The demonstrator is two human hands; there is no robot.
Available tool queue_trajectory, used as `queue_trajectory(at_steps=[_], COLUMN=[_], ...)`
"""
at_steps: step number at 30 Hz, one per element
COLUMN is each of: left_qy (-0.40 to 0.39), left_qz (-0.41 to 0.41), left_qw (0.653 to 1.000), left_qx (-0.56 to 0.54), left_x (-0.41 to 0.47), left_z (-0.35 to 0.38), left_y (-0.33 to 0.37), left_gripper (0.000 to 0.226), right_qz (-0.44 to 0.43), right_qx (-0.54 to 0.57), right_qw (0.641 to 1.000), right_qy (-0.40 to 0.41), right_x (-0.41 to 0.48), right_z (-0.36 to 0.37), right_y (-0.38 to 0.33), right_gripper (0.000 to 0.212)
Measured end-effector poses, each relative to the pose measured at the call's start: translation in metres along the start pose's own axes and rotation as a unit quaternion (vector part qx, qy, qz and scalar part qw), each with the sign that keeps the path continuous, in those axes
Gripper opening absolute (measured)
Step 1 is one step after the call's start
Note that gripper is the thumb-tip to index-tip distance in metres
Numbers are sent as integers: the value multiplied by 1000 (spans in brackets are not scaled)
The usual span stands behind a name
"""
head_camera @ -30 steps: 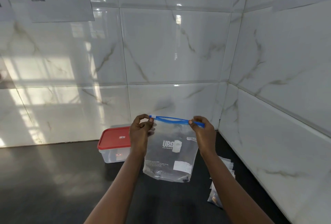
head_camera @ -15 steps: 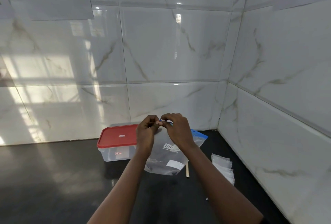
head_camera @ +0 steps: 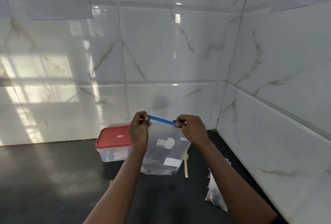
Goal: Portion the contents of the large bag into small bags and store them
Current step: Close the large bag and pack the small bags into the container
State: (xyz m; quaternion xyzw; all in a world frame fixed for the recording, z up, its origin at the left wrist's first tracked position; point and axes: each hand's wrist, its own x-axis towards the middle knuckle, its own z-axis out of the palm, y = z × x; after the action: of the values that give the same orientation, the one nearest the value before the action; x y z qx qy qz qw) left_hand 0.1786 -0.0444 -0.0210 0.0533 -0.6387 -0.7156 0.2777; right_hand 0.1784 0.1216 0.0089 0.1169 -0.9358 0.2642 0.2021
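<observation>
So I'm counting two hands, left hand (head_camera: pixel 138 130) and right hand (head_camera: pixel 192 129), one large bag (head_camera: pixel 163 150) with a blue zip strip, one red-lidded container (head_camera: pixel 113 143), and one pale spoon (head_camera: pixel 186 166) lying there. Small bags (head_camera: pixel 215 193) are sitting in one overlapping pile; I can't get an exact number.

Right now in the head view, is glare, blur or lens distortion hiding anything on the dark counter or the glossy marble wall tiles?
Head view: window glare washes the glossy marble wall tiles at left and sheens the dark counter; wide-angle bending curves the tile joints; the clear large zip bag with blue seal stays readable between the left hand and right hand; the small filled bags are partly hidden by the forearm.
</observation>
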Motion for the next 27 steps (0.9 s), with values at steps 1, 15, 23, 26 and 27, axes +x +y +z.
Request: queue_trajectory(at_steps=[1, 15, 23, 26, 27], left_qy=[7, -11, -126, -138, -136], left_qz=[-1, 4, -30, -38, -41], left_qw=[1000, 996, 989, 978, 976], left_qx=[-5, -87, 70, 154, 163], left_x=[1, 7, 20, 25, 27], left_z=[-1, -6, -14, -12, -10], left_y=[0, -2, -43, -64, -67], left_gripper=[32, 30, 37, 17, 12], right_qz=[7, 138, 213, 222, 225], right_qx=[-7, 371, 444, 437, 424], right_qw=[1000, 909, 870, 871, 877], right_qy=[-5, -132, -24, -24, -26], right_x=[1, -15, 3, 21, 27], right_z=[-2, 11, 39, 44, 45], right_y=[7, 65, 61, 70, 73], right_gripper=[15, 35, 10, 12, 13])
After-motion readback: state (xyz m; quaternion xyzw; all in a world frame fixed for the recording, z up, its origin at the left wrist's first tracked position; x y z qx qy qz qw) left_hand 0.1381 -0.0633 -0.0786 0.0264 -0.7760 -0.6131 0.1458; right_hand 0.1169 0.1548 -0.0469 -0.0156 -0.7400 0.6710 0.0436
